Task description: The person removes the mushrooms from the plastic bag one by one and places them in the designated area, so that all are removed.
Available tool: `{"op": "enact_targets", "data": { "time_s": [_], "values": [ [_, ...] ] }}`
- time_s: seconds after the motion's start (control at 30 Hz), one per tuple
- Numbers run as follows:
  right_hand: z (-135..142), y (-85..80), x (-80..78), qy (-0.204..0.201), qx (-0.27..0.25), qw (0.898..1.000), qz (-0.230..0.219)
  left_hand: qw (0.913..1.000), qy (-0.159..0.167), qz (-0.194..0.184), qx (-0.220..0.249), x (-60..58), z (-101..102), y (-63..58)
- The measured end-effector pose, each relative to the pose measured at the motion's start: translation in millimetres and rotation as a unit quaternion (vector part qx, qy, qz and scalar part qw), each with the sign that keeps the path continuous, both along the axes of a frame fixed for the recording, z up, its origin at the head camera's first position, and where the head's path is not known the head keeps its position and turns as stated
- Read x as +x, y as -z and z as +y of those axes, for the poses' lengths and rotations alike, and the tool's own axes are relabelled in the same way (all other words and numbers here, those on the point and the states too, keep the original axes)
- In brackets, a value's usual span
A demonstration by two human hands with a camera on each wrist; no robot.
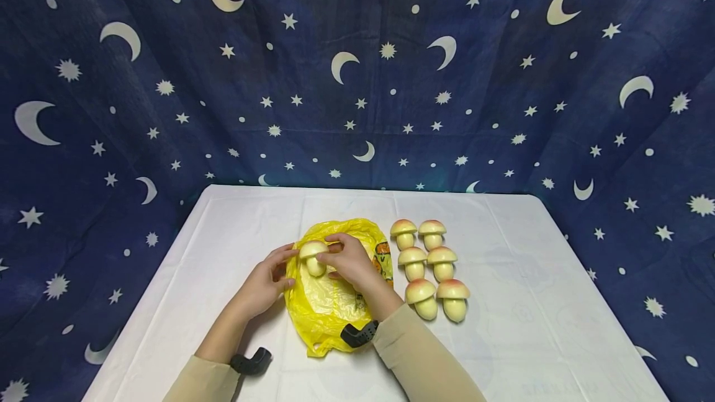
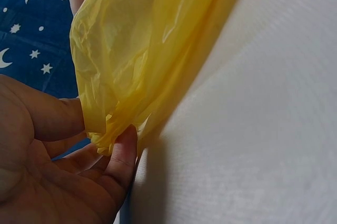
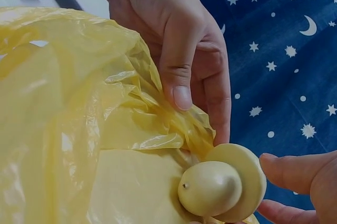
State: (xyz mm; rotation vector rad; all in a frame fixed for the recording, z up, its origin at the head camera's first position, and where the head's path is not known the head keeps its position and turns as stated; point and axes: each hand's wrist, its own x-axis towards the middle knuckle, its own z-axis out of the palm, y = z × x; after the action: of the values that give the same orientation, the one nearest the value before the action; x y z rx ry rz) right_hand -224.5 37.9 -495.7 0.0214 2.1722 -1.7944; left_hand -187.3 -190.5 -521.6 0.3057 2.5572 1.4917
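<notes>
A toy mushroom (image 1: 314, 249) with a pale cap and stem is at the mouth of a yellow plastic bag (image 1: 318, 327) that lies spread on the table. My right hand (image 1: 352, 260) holds the mushroom by its cap, thumb and fingers on either side of it in the right wrist view. At the bag's left edge, my left hand (image 1: 267, 287) pinches the gathered plastic between thumb and fingers, as the left wrist view shows closely. Several more mushrooms (image 1: 414, 263) with reddish-topped caps lie to the right of the bag in two columns.
The table (image 1: 530, 303) has a white cover. Behind it and at both sides hangs a dark blue cloth (image 1: 313, 135) with moons and stars. A black curved piece is on each wrist, the right one (image 1: 357, 335) overlapping the bag's front in the head view.
</notes>
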Motion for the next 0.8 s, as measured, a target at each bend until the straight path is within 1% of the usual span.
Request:
{"op": "enact_targets", "data": {
  "time_s": [0.4, 0.8],
  "values": [
    [-6.4, 1.5, -2.3, 0.001, 0.013, 1.0, 0.003, 1.0, 0.0, -0.006, 0.005, -0.1, -0.3, -1.3],
    [-9.5, 1.6, -1.9, 0.011, 0.028, 1.0, 0.005, 1.0, 0.003, -0.004, -0.007, 1.6, 0.4, -4.1]
  ]
}}
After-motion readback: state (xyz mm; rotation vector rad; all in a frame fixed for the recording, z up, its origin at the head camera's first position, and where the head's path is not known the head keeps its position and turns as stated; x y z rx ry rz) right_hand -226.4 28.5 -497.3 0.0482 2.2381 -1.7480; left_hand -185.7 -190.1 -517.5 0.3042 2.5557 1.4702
